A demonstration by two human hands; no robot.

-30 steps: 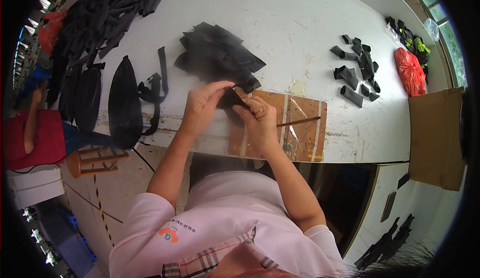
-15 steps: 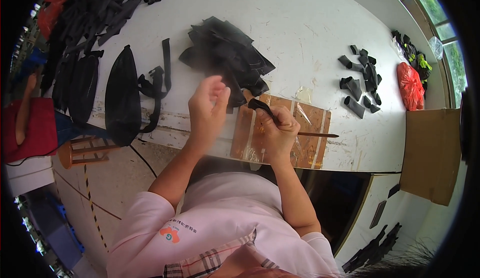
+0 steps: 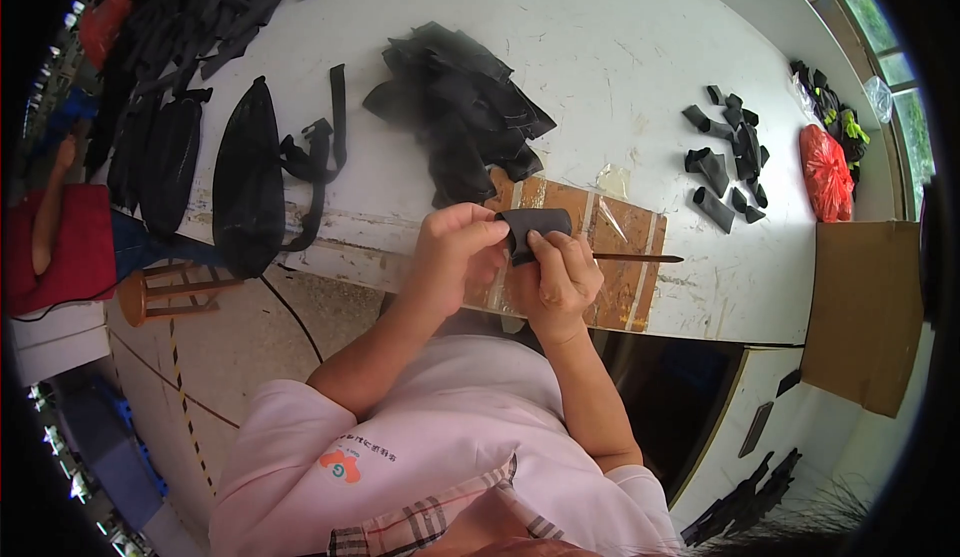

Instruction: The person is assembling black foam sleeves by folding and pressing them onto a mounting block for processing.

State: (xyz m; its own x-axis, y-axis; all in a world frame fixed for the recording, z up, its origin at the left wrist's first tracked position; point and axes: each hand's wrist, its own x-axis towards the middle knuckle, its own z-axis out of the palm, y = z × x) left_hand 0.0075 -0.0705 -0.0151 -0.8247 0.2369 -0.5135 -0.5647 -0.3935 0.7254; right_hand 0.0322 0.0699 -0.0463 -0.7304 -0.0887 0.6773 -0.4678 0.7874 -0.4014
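Note:
A small flat piece of black fabric (image 3: pixel 540 225) is held up between my two hands over the brown board. My left hand (image 3: pixel 452 255) pinches its left edge between thumb and fingers. The fingers of my right hand (image 3: pixel 562 275) are closed on its lower right part. A thin, dark brown pointed stick (image 3: pixel 640 257) juts out to the right from beside my right hand; whether that hand grips it is hidden. Just beyond my hands lies a heap of black fabric pieces (image 3: pixel 455 97).
The brown taped board (image 3: pixel 635 292) lies at the white table's near edge. Small black rolled pieces (image 3: pixel 740 147) and a red plastic bag (image 3: pixel 826 172) are at right, above a cardboard box (image 3: pixel 860 317). Black pouches (image 3: pixel 248 182) lie left, near a wooden stool (image 3: pixel 150 297) and another person's arm (image 3: pixel 50 212).
My left hand has come down and right from above the table and taken the fabric's left edge. The fabric, earlier bunched in my right hand, is now spread flat between both hands.

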